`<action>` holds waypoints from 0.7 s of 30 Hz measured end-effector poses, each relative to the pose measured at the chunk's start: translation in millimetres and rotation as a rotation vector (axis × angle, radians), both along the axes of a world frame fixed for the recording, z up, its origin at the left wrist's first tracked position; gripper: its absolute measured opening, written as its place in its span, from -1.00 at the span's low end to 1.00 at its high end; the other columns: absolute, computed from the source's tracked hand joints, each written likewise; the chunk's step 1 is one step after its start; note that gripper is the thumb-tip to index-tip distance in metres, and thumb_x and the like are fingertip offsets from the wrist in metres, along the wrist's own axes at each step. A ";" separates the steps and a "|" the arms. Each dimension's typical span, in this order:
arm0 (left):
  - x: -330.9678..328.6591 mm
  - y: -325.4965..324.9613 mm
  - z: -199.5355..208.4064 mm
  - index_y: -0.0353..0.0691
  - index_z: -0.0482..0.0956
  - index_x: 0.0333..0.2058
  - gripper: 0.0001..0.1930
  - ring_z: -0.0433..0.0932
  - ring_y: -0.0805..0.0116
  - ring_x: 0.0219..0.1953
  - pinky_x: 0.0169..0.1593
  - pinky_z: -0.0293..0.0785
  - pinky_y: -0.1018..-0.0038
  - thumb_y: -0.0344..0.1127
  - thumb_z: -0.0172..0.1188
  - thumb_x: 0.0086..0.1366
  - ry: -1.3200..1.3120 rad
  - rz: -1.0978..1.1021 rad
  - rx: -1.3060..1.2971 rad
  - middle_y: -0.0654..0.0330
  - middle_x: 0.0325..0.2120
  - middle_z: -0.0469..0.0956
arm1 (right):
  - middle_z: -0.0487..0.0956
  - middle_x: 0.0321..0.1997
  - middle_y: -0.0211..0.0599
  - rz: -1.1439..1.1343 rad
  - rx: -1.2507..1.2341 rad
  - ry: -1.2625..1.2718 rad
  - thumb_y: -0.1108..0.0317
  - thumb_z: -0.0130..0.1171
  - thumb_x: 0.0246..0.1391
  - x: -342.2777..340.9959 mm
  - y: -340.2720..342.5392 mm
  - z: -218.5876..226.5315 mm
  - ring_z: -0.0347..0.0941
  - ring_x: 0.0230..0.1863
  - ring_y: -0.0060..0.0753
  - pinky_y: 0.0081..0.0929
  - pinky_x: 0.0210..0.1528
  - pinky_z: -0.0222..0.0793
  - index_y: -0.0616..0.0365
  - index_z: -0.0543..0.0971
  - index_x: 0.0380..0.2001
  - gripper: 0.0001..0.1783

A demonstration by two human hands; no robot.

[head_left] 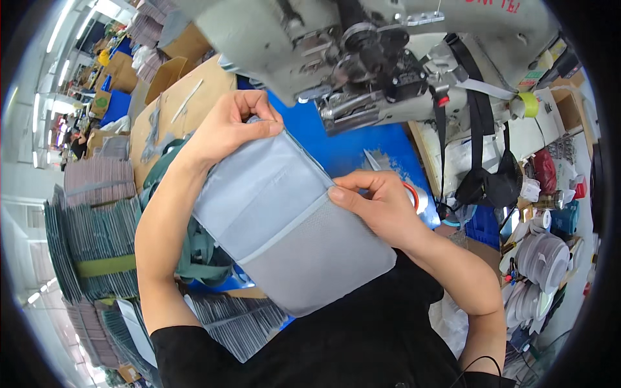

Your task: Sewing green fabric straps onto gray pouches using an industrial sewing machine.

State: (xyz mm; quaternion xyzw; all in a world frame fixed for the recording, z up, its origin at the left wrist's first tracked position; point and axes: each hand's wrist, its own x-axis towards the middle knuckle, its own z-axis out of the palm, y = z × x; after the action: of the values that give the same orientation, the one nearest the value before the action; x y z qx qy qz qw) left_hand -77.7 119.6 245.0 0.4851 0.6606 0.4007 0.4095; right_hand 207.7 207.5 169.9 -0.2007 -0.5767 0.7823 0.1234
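A flat light-grey fabric panel (265,187) with a mesh pocket (323,252) across its lower half is held up in front of my body. My left hand (242,123) pinches its upper corner between thumb and fingers. Farther down the right edge, my right hand (375,204) grips the panel, thumb on the face and fingers behind it. Just beyond the panel stands a grey industrial sewing machine (381,71), its needle area apart from the fabric. The panel's back side is hidden from me.
Under the machine lies a blue work surface (336,145) with scissors (414,194) partly behind my right hand. Bundled green-grey panels (94,233) are stacked at the left, beside green straps (200,252). Black straps (479,129) hang on the machine's right. White tape rolls (543,262) sit at far right.
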 end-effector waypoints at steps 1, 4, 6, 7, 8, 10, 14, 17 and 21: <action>-8.4 11.2 -2.0 -0.28 0.63 -0.39 -0.86 0.57 0.53 -0.21 -0.07 0.45 0.52 -0.42 0.45 0.20 -0.015 -0.030 -0.001 0.17 -0.29 0.70 | 0.70 -0.25 -0.38 -0.021 -0.043 -0.009 0.27 0.38 0.28 -5.2 3.6 -1.5 0.51 -0.30 -0.69 -0.61 -0.22 0.45 0.31 0.74 -0.10 -0.70; -25.6 40.2 -16.7 -0.30 0.68 -0.22 -0.79 0.57 0.44 -0.11 0.01 0.49 0.41 -0.38 0.46 0.19 0.071 0.072 0.085 0.18 -0.14 0.69 | 0.70 -0.26 -0.37 -0.084 -0.066 0.003 0.26 0.38 0.27 -19.8 16.5 -4.8 0.51 -0.28 -0.69 -0.61 -0.20 0.45 0.32 0.73 -0.09 -0.68; -35.9 53.8 -24.7 -0.30 0.71 -0.12 -0.71 0.57 0.37 -0.05 0.05 0.50 0.34 -0.37 0.46 0.18 0.121 0.146 0.141 0.18 -0.07 0.68 | 0.70 -0.27 -0.37 -0.122 -0.069 0.003 0.26 0.38 0.27 -26.7 19.5 -4.2 0.52 -0.28 -0.69 -0.62 -0.20 0.44 0.32 0.73 -0.08 -0.68; -41.7 60.0 -26.4 -0.30 0.71 -0.12 -0.70 0.57 0.34 -0.05 0.06 0.50 0.33 -0.36 0.46 0.18 0.153 0.164 0.160 0.16 -0.06 0.68 | 0.70 -0.27 -0.37 -0.159 -0.070 0.006 0.27 0.38 0.26 -30.1 21.0 -3.4 0.52 -0.28 -0.69 -0.63 -0.20 0.44 0.32 0.73 -0.07 -0.68; -46.9 65.9 -27.7 -0.30 0.70 -0.11 -0.69 0.57 0.31 -0.04 0.06 0.50 0.32 -0.36 0.46 0.18 0.185 0.181 0.181 0.15 -0.06 0.68 | 0.69 -0.28 -0.38 -0.197 -0.069 -0.007 0.28 0.38 0.26 -33.3 22.4 -2.3 0.52 -0.27 -0.69 -0.63 -0.20 0.44 0.31 0.73 -0.07 -0.69; -57.3 79.4 -28.1 -0.29 0.70 -0.09 -0.67 0.57 0.26 -0.03 0.07 0.50 0.30 -0.35 0.46 0.17 0.252 0.214 0.229 0.12 -0.05 0.67 | 0.69 -0.28 -0.39 -0.231 -0.072 0.017 0.28 0.38 0.26 -39.0 25.6 0.1 0.52 -0.28 -0.68 -0.63 -0.21 0.44 0.32 0.72 -0.06 -0.68; -71.4 101.9 -31.3 -0.27 0.69 -0.06 -0.64 0.57 0.16 -0.01 0.09 0.49 0.26 -0.34 0.45 0.15 0.407 0.252 0.294 0.07 -0.04 0.66 | 0.68 -0.26 -0.38 -0.282 -0.194 0.065 0.29 0.38 0.26 -47.3 27.4 3.7 0.54 -0.27 -0.66 -0.64 -0.21 0.45 0.33 0.71 -0.04 -0.67; -62.0 99.5 -35.7 -0.26 0.68 -0.03 -0.61 0.58 0.08 0.01 0.11 0.48 0.23 -0.33 0.45 0.14 0.544 0.245 0.276 0.02 -0.03 0.65 | 0.69 -0.22 -0.34 -0.311 -0.186 0.073 0.31 0.36 0.27 -47.2 23.4 5.5 0.56 -0.26 -0.65 -0.63 -0.20 0.47 0.36 0.70 -0.02 -0.66; 2.6 41.7 -29.6 -0.25 0.66 0.00 -0.57 0.58 -0.03 0.04 0.13 0.47 0.19 -0.32 0.44 0.13 0.880 0.245 0.213 -0.03 -0.02 0.64 | 0.68 -0.21 -0.32 -0.325 -0.224 0.080 0.32 0.35 0.28 -41.1 17.5 8.6 0.57 -0.24 -0.64 -0.62 -0.19 0.49 0.38 0.68 0.00 -0.65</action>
State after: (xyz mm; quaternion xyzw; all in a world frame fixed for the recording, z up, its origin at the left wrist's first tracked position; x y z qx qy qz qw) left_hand -75.2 161.3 215.4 0.5667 0.7790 0.2679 -0.0121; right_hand 166.6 225.0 178.5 -0.2725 -0.4404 0.8187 0.2479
